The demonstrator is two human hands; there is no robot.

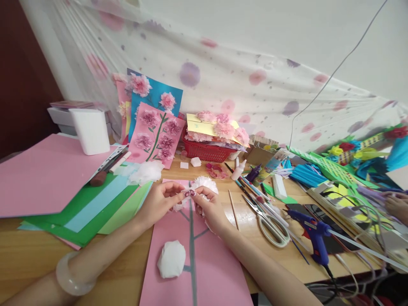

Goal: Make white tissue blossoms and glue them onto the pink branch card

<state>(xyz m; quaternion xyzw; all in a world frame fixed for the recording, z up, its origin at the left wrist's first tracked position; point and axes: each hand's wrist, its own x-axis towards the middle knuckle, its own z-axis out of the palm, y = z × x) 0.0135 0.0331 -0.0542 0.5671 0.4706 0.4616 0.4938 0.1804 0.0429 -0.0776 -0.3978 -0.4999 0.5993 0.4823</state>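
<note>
"Where's the white tissue (186,188)?"
"Above the far half of the pink card (219,272); left hand (167,199) and right hand (208,208) pinch it, fingers narrow."
"And nearer?"
"A white bundle (172,259), left of the painted stem (192,238)."

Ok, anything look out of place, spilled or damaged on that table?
Nothing looks spilled or damaged. The one oddity is the glue gun right of the scissors: it overlaps a dark phone in this view, an awkward spot if it's hot. I can't tell whether they touch.
</note>
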